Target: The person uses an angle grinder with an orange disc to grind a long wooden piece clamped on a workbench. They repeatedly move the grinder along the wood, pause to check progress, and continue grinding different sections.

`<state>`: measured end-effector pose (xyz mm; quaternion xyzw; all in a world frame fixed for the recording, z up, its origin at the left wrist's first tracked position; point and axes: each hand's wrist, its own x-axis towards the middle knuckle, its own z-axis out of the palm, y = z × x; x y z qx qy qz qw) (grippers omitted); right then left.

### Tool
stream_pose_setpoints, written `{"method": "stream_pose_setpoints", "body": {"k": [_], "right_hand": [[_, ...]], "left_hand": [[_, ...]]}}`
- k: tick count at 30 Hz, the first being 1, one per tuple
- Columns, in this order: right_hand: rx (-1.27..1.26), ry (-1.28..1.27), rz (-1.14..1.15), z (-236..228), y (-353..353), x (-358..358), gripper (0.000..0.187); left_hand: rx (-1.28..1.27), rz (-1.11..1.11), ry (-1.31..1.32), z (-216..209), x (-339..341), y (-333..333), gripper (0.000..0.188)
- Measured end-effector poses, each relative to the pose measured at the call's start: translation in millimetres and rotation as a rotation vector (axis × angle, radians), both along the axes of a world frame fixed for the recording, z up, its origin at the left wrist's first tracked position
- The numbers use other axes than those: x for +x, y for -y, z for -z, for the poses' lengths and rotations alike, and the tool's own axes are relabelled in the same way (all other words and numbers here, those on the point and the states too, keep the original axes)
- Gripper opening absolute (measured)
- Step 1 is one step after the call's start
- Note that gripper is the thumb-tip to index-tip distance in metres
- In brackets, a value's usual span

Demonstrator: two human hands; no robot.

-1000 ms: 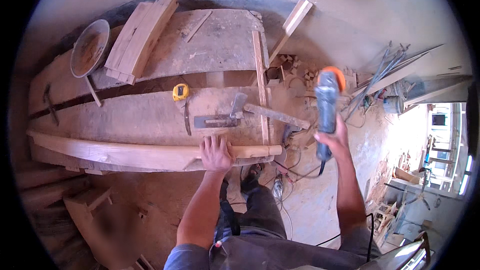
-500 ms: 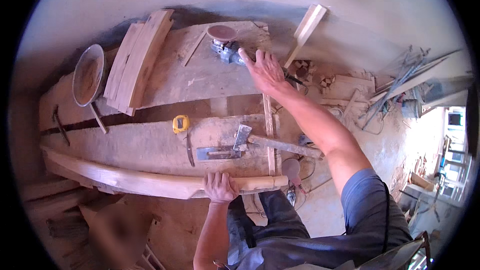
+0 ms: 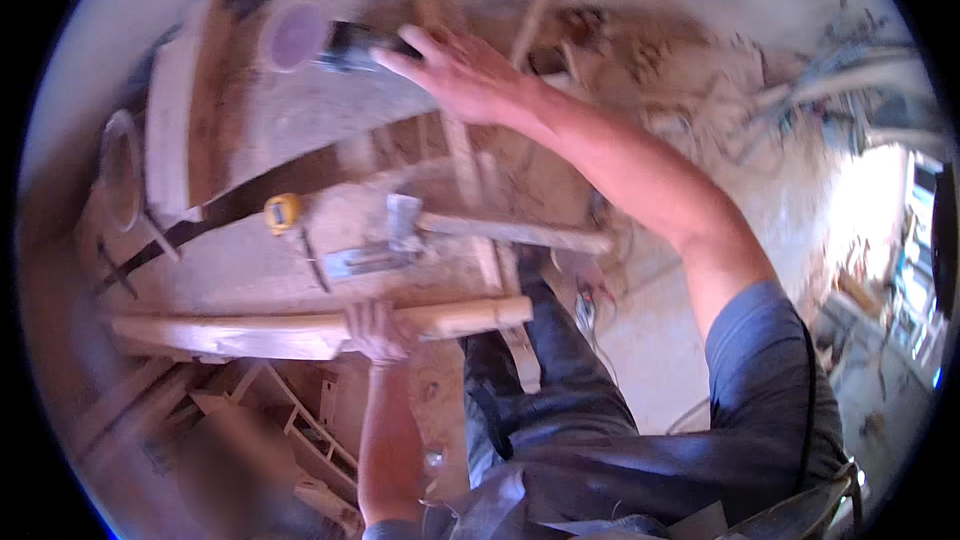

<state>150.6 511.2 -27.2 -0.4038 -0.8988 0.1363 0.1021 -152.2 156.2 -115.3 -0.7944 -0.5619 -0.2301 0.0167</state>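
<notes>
My left hand (image 3: 378,332) is closed over a long, pale, slightly curved wooden piece (image 3: 265,335) at the near edge of the worktop. At the far side, my right hand (image 3: 455,70) is closed around the rear of a dark angle grinder (image 3: 355,46); motion blurs its fingers. The grinder's round sanding disc (image 3: 296,37) points left, close to some stacked planks (image 3: 180,110). Between my hands lie a hatchet (image 3: 500,228) with a wooden handle, a flat metal trowel-like tool (image 3: 365,260) and a yellow tape measure (image 3: 283,212).
A round pan-like dish (image 3: 122,170) leans at the left, near a dark hammer-like tool (image 3: 117,270). A long gap splits the worktop (image 3: 230,270). Cables and a second disc tool (image 3: 580,275) lie on the floor at right. Wooden frames stand at lower left.
My view has shifted, so the worktop sits further left. The grinder has turned, its disc now facing me more, with my right hand on it. My left hand stays on the wooden piece.
</notes>
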Motion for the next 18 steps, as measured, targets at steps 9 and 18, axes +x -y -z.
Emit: {"method": "stream_pose_setpoints", "body": {"k": [9,18], "right_hand": [[-0.122,-0.947,0.743,83.3,109.0,199.2,0.033],[-0.696,-0.248,1.092,420.1,299.1,264.3,0.035]], "left_hand": [[-0.313,-0.133,-0.048,-37.2,23.3,-14.3,0.038],[-0.394,-0.117,-0.048,-42.7,23.2,-17.0,0.055]]}}
